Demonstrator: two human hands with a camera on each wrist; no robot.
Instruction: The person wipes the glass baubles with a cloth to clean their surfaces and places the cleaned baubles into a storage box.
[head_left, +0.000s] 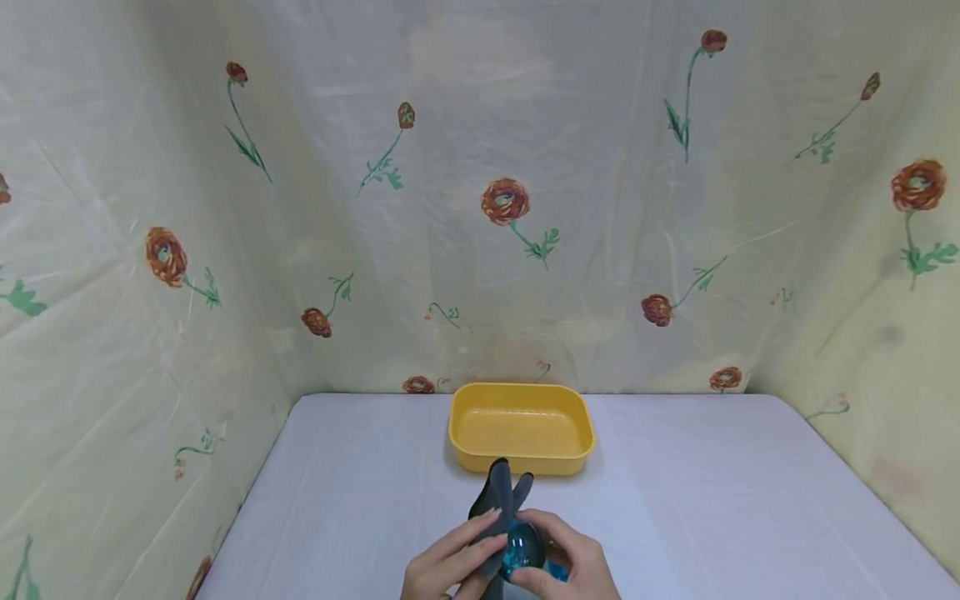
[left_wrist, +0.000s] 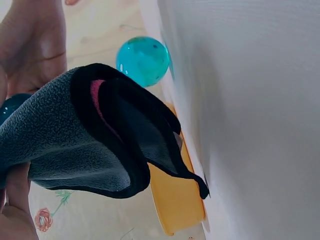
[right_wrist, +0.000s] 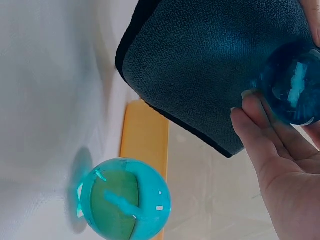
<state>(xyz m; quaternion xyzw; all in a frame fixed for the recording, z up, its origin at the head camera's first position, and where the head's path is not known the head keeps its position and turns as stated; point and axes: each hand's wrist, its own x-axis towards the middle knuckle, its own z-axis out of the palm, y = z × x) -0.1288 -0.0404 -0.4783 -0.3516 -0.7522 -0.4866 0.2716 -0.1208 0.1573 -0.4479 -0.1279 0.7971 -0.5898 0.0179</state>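
One blue ball [head_left: 523, 546] sits in the right grip [head_left: 581, 561], against grey cloth [head_left: 501, 493].

White table [head_left: 712, 500], yellow tray [head_left: 525, 464], turquoise ball [right_wrist: 125, 199]

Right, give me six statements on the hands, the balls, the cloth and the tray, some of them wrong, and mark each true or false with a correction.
1. The right hand holds a translucent blue ball. True.
2. A yellow tray stands on the table beyond the hands. True.
3. The yellow tray is upside down. False: its open side faces up.
4. A second ball rests on the table. True.
5. The left hand is holding nothing. False: it holds a grey cloth.
6. The grey cloth is edged in white. False: it is edged in black.
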